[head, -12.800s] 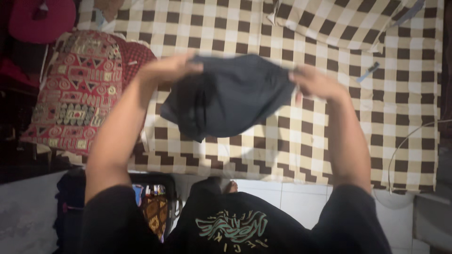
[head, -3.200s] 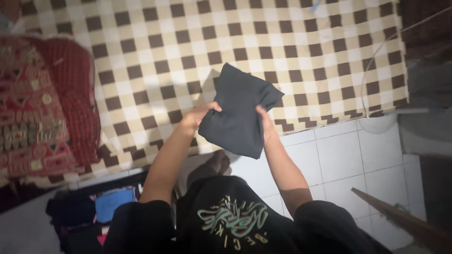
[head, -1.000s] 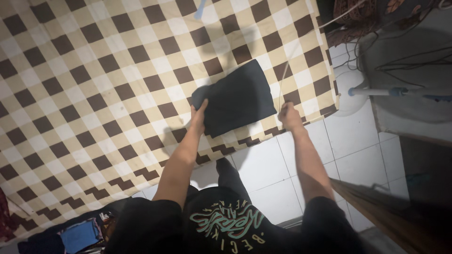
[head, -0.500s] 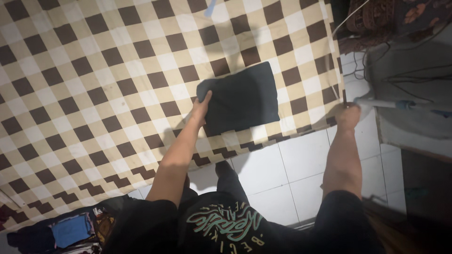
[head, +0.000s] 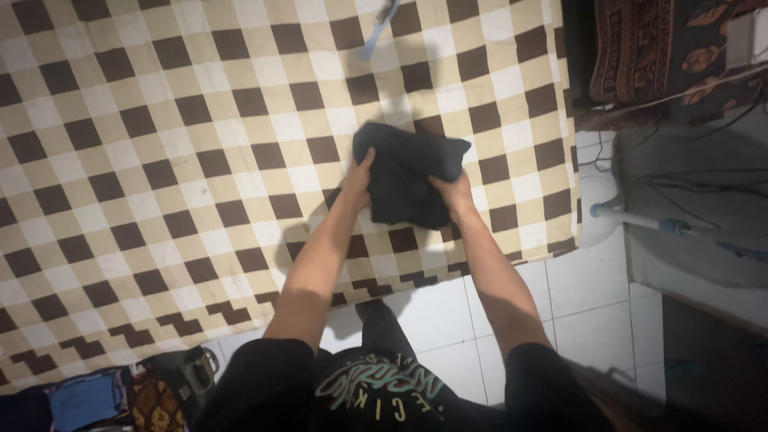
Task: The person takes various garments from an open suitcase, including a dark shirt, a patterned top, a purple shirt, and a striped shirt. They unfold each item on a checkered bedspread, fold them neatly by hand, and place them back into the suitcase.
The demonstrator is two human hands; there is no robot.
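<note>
In the head view, a folded dark garment (head: 408, 180) lies on a brown-and-cream checkered bedsheet (head: 184, 160), near the sheet's right edge. The left hand (head: 358, 182) grips the garment's left side, fingers curled around the cloth. The right hand (head: 454, 192) clasps its near right corner, fingers closed on the fabric. A blue object (head: 376, 36) rests far up the sheet. White floor tiles (head: 592, 312) lie to the near right.
</note>
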